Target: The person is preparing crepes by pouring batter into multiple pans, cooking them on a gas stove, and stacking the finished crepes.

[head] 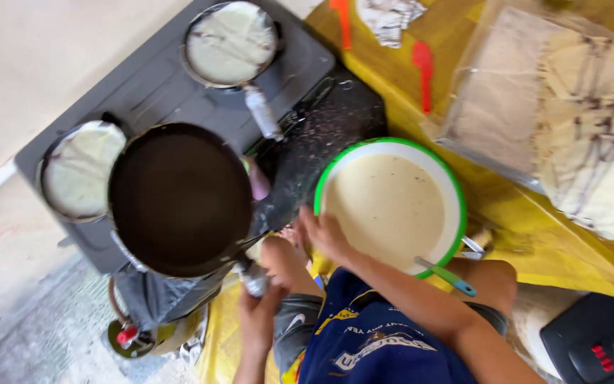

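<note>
My left hand point(257, 316) grips the handle of a large dark frying pan point(179, 199), which is empty and held over the grey stove point(143, 89). My right hand point(325, 235) rests at the near left rim of a white bowl with a green edge point(456, 235) that is full of pale batter. A teal-handled utensil point(449, 277) leans on the bowl's near rim. Two smaller pans sit on the stove, each with a pale crepe inside: one at the back point(230, 43), one at the left point(79, 167).
Cooked crepes point(591, 121) are stacked on a sheet at the right, over a yellow cloth point(534, 249). A red spatula point(424, 71), an orange one point(342, 21) and a rag point(389, 18) lie behind the bowl. A black device point(598, 341) sits bottom right, a gas canister point(133, 334) under the stove.
</note>
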